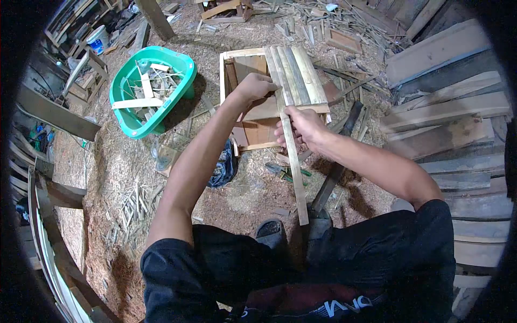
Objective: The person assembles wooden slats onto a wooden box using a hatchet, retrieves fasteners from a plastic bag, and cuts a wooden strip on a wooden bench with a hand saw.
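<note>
A long thin wooden slat [294,161] runs from the top of a wooden frame [258,145] down toward my feet. My left hand [256,89] is closed on the slat's upper part, over the frame. Lower down, my right hand [302,126] grips the same slat near the frame's front edge, thumb on top. Several slats [299,75] lie side by side across the right part of the frame. The frame's left part is uncovered, and brown boards show inside it.
A green tub [188,67] with wood scraps stands at the left. Pliers [280,170] and a dark bag [223,169] lie on the sawdust-covered floor near the frame. Stacked planks [463,153] line the right side. A white bucket [98,40] is at the upper left.
</note>
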{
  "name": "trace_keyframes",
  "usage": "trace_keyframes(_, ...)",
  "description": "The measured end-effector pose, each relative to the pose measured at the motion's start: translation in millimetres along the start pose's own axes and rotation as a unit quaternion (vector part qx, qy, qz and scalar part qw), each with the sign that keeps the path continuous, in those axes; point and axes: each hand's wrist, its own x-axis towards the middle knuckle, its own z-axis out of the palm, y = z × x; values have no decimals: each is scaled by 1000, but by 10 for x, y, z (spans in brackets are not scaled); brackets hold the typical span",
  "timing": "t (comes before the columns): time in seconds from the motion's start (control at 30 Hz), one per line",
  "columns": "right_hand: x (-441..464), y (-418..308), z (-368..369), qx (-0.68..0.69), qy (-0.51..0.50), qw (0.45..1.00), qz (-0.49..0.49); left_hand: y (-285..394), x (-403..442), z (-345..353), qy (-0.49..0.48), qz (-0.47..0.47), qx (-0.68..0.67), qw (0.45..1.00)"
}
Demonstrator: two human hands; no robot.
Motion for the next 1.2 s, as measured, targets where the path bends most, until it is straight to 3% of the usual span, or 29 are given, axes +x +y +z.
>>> trace_keyframes(0.13,25,30,22,18,5,1000,-2,-32,22,31,17,37,12,999)
trace_keyframes(0.23,31,59,31,20,6,1000,-13,-11,-8,8,-6,-12,-8,1000)
trace_keyframes(0.63,55,141,58,51,6,998,-21,-39,14,36,14,30,14,999)
trace_keyframes(0.83,57,142,81,52,24,998,-23,58,-83,13,7,-3,18,1000)
trace_keyframes(0.93,58,167,133,89,58,993,-48,7,-39,23,26,47,58,997)
trace_keyframes(1.03,0,204,82,16,64,996,-59,-18,-108,-14,89,102,183,974)
trace_keyframes(1.13,-58,219,-36,-5,35,989,-144,182,-500,-111,170,139,196,956)
trace_keyframes(1.2,-111,115,-184,-81,6,973,-215,484,-809,-205,293,175,374,862)
